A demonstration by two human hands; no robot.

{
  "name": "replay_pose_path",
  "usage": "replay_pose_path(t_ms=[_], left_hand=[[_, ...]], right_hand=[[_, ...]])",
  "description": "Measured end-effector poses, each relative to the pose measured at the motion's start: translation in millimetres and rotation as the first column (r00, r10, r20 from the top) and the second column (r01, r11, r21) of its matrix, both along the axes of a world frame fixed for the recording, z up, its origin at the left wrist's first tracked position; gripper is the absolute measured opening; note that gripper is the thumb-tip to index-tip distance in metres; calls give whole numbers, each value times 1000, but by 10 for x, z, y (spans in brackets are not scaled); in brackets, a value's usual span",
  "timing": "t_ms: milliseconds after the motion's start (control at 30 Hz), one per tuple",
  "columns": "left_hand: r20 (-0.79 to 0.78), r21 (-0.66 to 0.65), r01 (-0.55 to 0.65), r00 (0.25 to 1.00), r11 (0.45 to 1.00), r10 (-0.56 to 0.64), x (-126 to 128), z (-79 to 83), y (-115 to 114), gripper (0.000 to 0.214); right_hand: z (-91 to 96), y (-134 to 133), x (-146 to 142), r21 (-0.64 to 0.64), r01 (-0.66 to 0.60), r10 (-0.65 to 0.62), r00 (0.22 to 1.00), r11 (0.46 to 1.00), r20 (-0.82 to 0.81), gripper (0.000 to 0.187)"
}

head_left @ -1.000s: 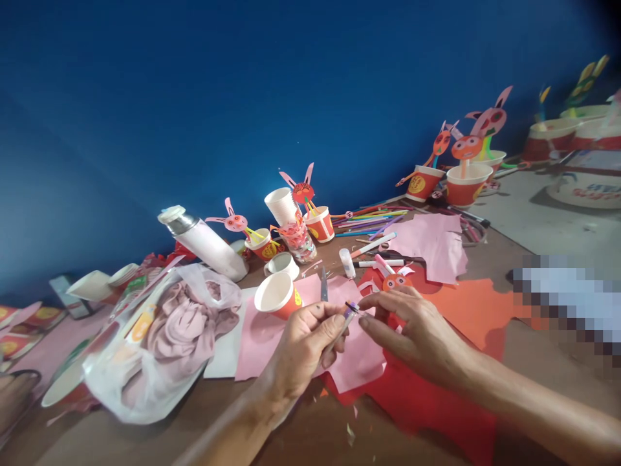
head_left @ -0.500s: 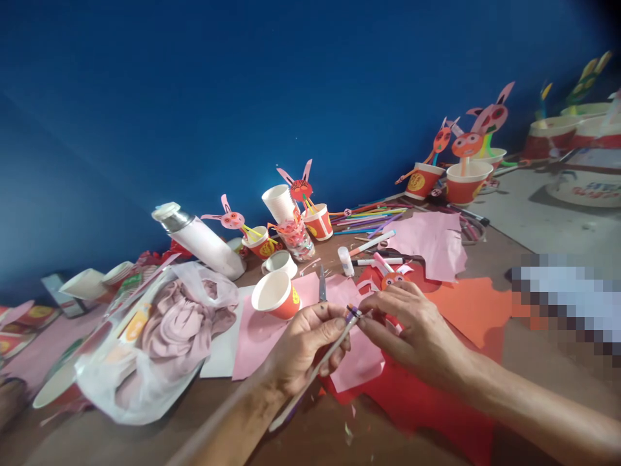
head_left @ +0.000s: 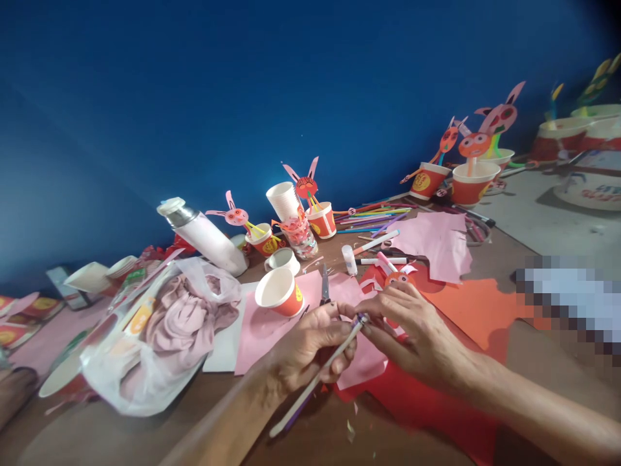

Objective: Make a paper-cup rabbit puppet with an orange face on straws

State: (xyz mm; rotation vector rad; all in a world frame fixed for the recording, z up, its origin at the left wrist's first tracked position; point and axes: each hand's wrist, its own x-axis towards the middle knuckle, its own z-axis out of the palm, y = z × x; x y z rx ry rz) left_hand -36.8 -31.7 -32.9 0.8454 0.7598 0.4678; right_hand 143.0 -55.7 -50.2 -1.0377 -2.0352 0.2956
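Note:
My left hand is closed around a whitish pipe cleaner and a purple pipe cleaner, which run side by side and slant down toward the table's front. At their upper end, my right hand pinches the purple-wrapped tip between thumb and fingers. Just beyond the left fingers lie scissors, blades pointing away, on pink paper. A red and white paper cup stands there too. Behind the right fingers, an orange paper rabbit face is partly hidden.
Red paper and orange paper spread at the right. A plastic bag with pink cloth and a white flask are at the left. Loose pipe cleaners and rabbit-decorated cups line the back. Another person's hand shows far left.
Both hands and the pipe cleaners have shifted slightly right, and more of the purple one shows below the whitish one. The whole view has also moved a little. The grip is unchanged.

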Motion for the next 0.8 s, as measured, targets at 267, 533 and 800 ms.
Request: replay_pose_path(t_ms=[267,533,800], left_hand=[[-286,621,-30,922,784,262,101,58,-133,22],[-312,660,-81,875,747,370,100,53,-133,26],[-306,648,-121,863,752,403,102,-24,-95,29]], right_hand=[[-31,23,-14,-51,103,-107,990,993,-94,5],[62,-2,-22,-217,108,-135,985,970,-110,13],[95,17,-8,-169,114,-109,993,979,37,16]])
